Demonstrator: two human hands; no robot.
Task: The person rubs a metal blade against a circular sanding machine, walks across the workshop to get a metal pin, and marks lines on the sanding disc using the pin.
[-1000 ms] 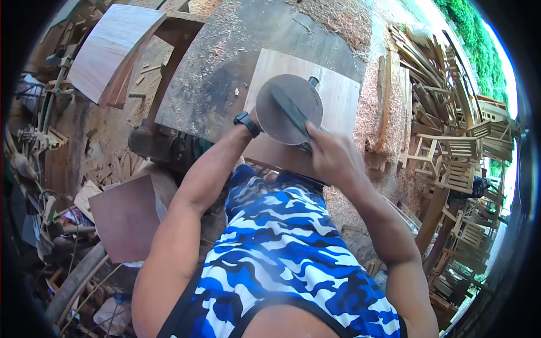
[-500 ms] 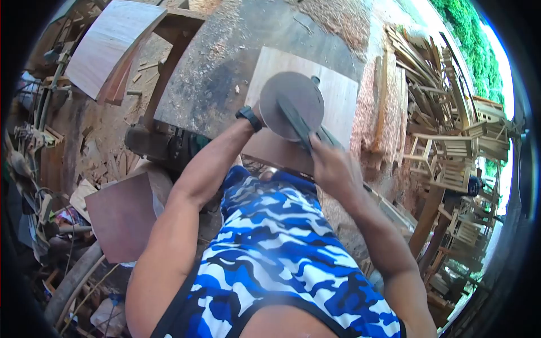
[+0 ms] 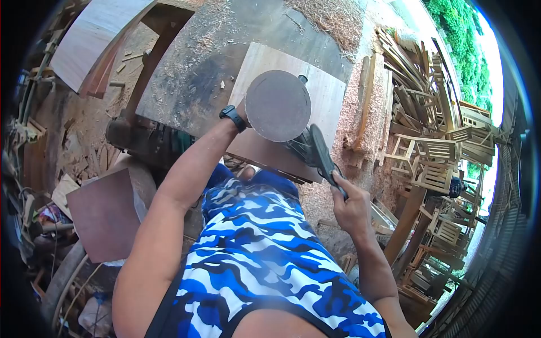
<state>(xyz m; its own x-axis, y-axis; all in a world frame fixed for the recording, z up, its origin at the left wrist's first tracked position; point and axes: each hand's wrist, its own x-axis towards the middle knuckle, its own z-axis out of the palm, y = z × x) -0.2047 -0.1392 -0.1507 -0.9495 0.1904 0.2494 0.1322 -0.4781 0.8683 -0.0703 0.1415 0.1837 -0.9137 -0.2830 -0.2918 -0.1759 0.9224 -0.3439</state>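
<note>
Brushing, I'd guess: R hand clamped on brush, near-R corner of board. L hand at disc, can't tell grip; next needs steadiness.

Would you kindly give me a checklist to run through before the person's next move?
1. Dark tool gripped in the right hand: ok, fingers closed around its handle.
2. Upper face of the round disc uncovered: ok, the tool is off to its lower right in the view.
3. Left hand holding the disc firmly: cannot tell, the disc hides most of it.
4. Left wrist bare: not ok, it wears a watch.
5. Worktable swept: not ok, wood shavings lie on it.
</note>
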